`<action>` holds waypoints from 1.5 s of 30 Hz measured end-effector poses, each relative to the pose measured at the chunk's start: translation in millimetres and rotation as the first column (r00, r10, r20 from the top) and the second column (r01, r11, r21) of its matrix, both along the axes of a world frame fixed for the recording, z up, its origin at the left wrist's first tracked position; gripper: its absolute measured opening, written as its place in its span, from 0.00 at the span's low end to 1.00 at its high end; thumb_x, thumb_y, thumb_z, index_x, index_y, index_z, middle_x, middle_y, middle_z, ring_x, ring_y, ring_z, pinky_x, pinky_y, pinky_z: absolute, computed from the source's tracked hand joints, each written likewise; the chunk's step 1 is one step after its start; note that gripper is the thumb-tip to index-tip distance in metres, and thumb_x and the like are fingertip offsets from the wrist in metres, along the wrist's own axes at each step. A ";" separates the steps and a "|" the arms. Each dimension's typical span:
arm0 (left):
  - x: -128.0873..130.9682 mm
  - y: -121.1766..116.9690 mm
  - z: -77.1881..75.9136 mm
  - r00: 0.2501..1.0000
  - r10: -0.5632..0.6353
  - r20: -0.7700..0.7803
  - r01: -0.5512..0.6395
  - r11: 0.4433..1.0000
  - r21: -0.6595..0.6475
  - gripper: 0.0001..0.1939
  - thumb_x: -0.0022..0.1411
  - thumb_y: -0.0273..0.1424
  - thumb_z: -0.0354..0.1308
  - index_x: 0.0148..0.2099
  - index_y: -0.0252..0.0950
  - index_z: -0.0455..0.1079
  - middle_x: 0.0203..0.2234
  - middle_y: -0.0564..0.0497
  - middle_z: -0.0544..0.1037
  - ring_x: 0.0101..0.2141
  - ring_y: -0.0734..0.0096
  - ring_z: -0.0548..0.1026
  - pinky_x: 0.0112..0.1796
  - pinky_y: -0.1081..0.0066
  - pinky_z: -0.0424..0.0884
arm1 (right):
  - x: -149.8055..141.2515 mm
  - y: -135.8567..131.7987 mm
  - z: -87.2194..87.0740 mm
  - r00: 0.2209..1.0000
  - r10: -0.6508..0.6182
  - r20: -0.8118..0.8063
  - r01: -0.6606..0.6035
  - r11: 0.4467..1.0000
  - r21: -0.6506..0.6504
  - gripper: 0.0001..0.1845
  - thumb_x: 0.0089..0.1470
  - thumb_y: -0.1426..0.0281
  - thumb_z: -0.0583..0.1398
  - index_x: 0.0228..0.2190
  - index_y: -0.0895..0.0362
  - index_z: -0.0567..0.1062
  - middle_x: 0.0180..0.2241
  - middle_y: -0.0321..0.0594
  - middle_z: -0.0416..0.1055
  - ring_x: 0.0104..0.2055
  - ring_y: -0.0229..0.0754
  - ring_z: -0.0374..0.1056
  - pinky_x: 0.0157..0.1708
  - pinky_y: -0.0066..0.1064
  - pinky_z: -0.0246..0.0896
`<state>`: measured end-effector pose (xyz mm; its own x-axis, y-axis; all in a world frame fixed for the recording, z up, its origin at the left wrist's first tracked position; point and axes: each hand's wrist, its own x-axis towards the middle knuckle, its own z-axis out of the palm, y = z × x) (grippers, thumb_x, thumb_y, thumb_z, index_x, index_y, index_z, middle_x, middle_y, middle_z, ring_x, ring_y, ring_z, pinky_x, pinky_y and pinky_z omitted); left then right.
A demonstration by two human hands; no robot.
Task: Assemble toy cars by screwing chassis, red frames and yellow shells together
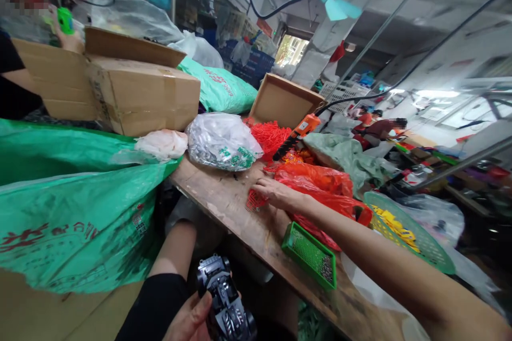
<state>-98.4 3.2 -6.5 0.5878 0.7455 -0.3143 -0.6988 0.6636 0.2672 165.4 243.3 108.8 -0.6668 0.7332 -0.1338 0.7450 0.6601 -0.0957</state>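
At the bottom, my left hand [192, 315] is closed around a dark toy car chassis [224, 298], its wheels and moulded underside facing up. My right hand [276, 193] reaches across the wooden table, fingers curled down on a red latticed plastic piece [255, 200]; the fingertips are partly hidden. Just beyond that hand an orange-and-black electric screwdriver [298, 134] hangs from a cable. A green basket [310, 256] with small screws at one end sits below my right forearm. Red plastic bags [320, 184] lie beside the forearm.
A clear bag of parts [223, 141], a pile of red pieces [269, 136] and an open carton [146, 90] line the far side. Green sacking [72, 224] spreads at left. A round basket [430, 248] holds yellow pieces. At far left a person's hand [72, 40] holds something green.
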 end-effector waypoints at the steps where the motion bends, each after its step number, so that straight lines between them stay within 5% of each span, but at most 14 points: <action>1: 0.9 -1.1 3.8 0.999 0.039 -0.016 -0.039 0.999 -0.014 0.24 0.57 0.44 0.70 0.54 0.43 0.79 0.46 0.45 0.85 0.50 0.51 0.79 0.56 0.55 0.67 | 0.2 -2.1 0.4 0.999 -0.018 -0.031 0.019 1.000 0.002 0.26 0.53 0.79 0.63 0.55 0.59 0.74 0.52 0.54 0.73 0.54 0.52 0.71 0.54 0.46 0.69; 4: 1.8 -1.1 13.1 0.989 0.125 -0.080 -0.128 0.991 -0.031 0.26 0.59 0.43 0.69 0.58 0.43 0.76 0.45 0.44 0.85 0.47 0.54 0.81 0.55 0.54 0.68 | -4.9 -27.0 -0.2 0.985 -0.102 -0.136 0.103 0.995 0.000 0.27 0.51 0.70 0.68 0.52 0.62 0.74 0.47 0.55 0.73 0.45 0.52 0.74 0.46 0.46 0.73; 7: 1.4 4.3 17.7 0.978 0.178 -0.111 -0.178 0.984 0.007 0.23 0.60 0.41 0.69 0.56 0.41 0.77 0.44 0.44 0.85 0.45 0.57 0.81 0.54 0.55 0.70 | -20.9 -79.6 0.3 0.953 -0.191 -0.235 0.183 0.982 -0.056 0.28 0.57 0.62 0.65 0.55 0.63 0.71 0.40 0.49 0.75 0.36 0.46 0.74 0.38 0.40 0.75; 10: 1.6 10.9 18.1 0.972 0.207 -0.112 -0.201 0.978 0.057 0.20 0.62 0.38 0.67 0.55 0.39 0.78 0.46 0.44 0.85 0.49 0.57 0.80 0.57 0.57 0.68 | -44.0 -145.3 2.3 0.782 -0.453 -0.429 0.312 0.879 -0.359 0.31 0.59 0.57 0.63 0.59 0.59 0.68 0.37 0.43 0.78 0.30 0.40 0.75 0.30 0.32 0.75; 12: 2.3 14.3 17.2 0.969 0.213 -0.125 -0.205 0.976 0.077 0.19 0.64 0.38 0.66 0.55 0.39 0.78 0.47 0.44 0.84 0.51 0.56 0.79 0.59 0.57 0.67 | -59.0 -183.0 1.9 0.657 -0.545 -0.521 0.345 0.832 -0.434 0.34 0.58 0.59 0.63 0.61 0.57 0.65 0.42 0.45 0.79 0.33 0.42 0.77 0.32 0.33 0.77; 15: 4.4 17.4 16.5 0.960 0.214 -0.182 -0.200 0.975 0.093 0.21 0.61 0.40 0.68 0.55 0.38 0.77 0.48 0.43 0.84 0.53 0.54 0.78 0.59 0.56 0.67 | -75.6 -216.9 -2.0 0.632 -0.479 -0.609 0.364 0.877 -0.312 0.32 0.57 0.64 0.64 0.61 0.55 0.66 0.50 0.48 0.77 0.46 0.47 0.78 0.47 0.37 0.77; 21: 13.0 13.2 19.2 0.936 0.207 -0.283 -0.175 0.975 0.136 0.29 0.55 0.48 0.71 0.54 0.36 0.78 0.47 0.40 0.84 0.53 0.48 0.78 0.58 0.55 0.68 | -89.9 -230.7 -18.1 0.667 -0.460 -0.586 0.359 0.888 -0.288 0.31 0.57 0.67 0.64 0.62 0.51 0.68 0.52 0.46 0.77 0.51 0.47 0.77 0.51 0.37 0.75; 30: 13.8 10.4 26.8 0.784 0.132 -0.607 -0.141 0.989 0.033 0.38 0.59 0.60 0.57 0.52 0.29 0.79 0.31 0.41 0.86 0.45 0.45 0.81 0.54 0.56 0.71 | -101.3 -244.5 -46.7 0.709 -0.483 -0.513 0.465 0.868 -0.175 0.36 0.61 0.60 0.62 0.67 0.48 0.60 0.44 0.47 0.77 0.35 0.47 0.79 0.31 0.35 0.80; 38: 18.1 7.5 17.5 0.788 0.189 -0.586 -0.201 0.978 0.045 0.37 0.57 0.58 0.62 0.53 0.31 0.79 0.46 0.38 0.85 0.57 0.45 0.75 0.58 0.59 0.67 | -118.6 -253.7 -57.5 0.795 -0.378 -0.474 0.482 0.868 0.117 0.38 0.69 0.60 0.50 0.73 0.51 0.39 0.43 0.52 0.76 0.39 0.54 0.78 0.32 0.43 0.80; 45: 28.1 2.1 15.6 0.850 0.221 -0.479 -0.172 0.974 0.146 0.35 0.59 0.58 0.60 0.54 0.35 0.78 0.53 0.40 0.82 0.60 0.46 0.71 0.62 0.58 0.63 | -120.9 -255.3 -54.3 0.769 -0.463 -0.441 0.567 0.812 0.136 0.32 0.69 0.63 0.48 0.71 0.52 0.52 0.35 0.49 0.74 0.31 0.52 0.76 0.23 0.38 0.75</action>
